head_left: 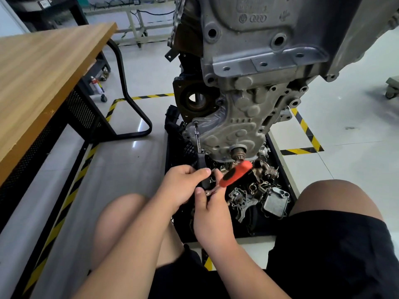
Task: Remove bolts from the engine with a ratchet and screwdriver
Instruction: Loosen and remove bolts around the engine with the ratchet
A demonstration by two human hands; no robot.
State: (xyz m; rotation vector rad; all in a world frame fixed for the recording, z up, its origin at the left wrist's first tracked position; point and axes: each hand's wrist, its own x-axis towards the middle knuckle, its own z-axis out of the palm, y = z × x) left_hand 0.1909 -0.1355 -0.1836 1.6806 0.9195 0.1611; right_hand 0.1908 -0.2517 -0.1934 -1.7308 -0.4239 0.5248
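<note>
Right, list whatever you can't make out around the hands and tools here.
Head view only:
- orange-handled tool: working end mostly covered by the right hand.
- black handle: lower end hidden inside the left hand.
- bolt being worked: too small to tell how far out it is.
- engine: top cut off by the frame edge; cast lettering blurred.

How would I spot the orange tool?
Find the big grey engine, then the black tray of metal parts beneath it. Over the tray, the right hand holds the orange tool; neighbouring parts are grey or black.
</note>
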